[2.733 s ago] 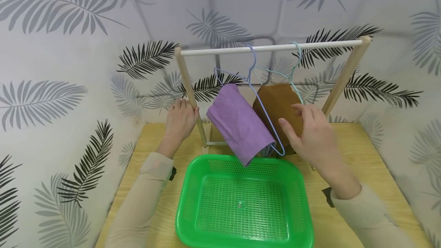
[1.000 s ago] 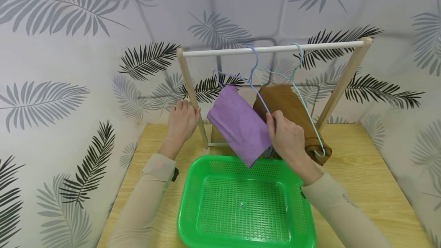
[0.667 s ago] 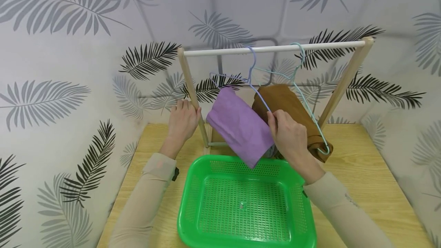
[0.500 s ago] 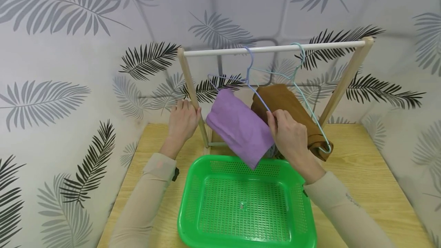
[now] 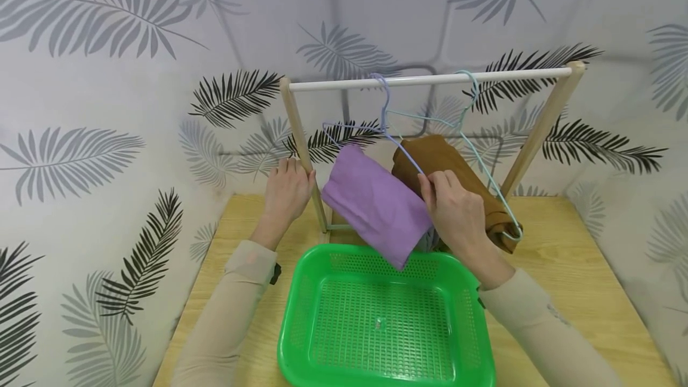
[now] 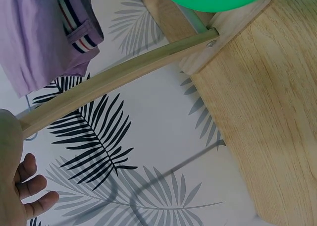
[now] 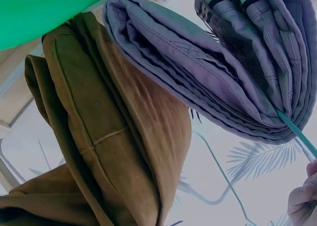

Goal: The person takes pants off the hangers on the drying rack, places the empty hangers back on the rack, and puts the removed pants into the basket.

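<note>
At the rack's left wooden post, my left hand grips with the thumb on one side; three of its fingers hang free in the left wrist view. My right hand pinches the lower right arm of a purple hanger, which hooks over the white bar. Folded purple trousers drape over that hanger, tilted down to the right, with a striped trim showing in the left wrist view. The right wrist view shows brown folded cloth beside the purple trousers.
A light blue hanger with the brown cloth hangs to the right on the same bar. The green basket stands in front of the rack on the wooden table. Behind is a leaf-patterned wall.
My right hand has moved left and taken hold of the purple hanger, whose hook has slid left along the bar. The light blue hanger's lower end has swung into view. My left hand stays on the post.
</note>
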`<control>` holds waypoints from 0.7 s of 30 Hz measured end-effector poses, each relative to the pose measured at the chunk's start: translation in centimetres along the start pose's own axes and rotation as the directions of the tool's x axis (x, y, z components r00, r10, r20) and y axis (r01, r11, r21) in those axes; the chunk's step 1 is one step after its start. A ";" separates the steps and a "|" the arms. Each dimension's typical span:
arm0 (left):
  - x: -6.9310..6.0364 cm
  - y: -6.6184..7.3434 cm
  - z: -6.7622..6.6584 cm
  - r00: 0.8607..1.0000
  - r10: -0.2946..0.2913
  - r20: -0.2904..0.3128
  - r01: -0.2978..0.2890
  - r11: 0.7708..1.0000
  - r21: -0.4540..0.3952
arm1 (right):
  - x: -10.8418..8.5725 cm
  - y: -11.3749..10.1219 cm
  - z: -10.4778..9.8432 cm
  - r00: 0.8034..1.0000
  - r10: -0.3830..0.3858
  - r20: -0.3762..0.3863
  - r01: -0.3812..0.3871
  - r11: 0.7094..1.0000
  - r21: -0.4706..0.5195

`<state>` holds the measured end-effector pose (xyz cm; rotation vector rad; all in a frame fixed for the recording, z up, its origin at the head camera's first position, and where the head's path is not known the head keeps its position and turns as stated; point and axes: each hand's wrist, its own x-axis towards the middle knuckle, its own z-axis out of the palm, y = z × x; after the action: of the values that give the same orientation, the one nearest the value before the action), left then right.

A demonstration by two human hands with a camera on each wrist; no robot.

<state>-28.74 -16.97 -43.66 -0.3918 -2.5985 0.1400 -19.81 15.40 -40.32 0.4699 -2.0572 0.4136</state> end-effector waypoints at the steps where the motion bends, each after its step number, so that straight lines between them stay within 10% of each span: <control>1: 0.0 0.0 0.0 1.000 0.000 -0.004 0.000 1.000 0.000 | 0.1 0.0 -0.1 1.000 -0.003 -0.003 0.003 1.000 0.004; 21: 0.2 0.0 0.4 0.999 -0.014 -0.030 0.014 1.000 -0.014 | 1.9 -0.6 -3.4 0.996 -0.016 -0.087 0.019 0.999 0.044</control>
<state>-29.03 -16.89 -43.90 -0.3779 -2.5738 0.1104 -17.96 16.17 -36.93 0.4882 -1.9627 0.4621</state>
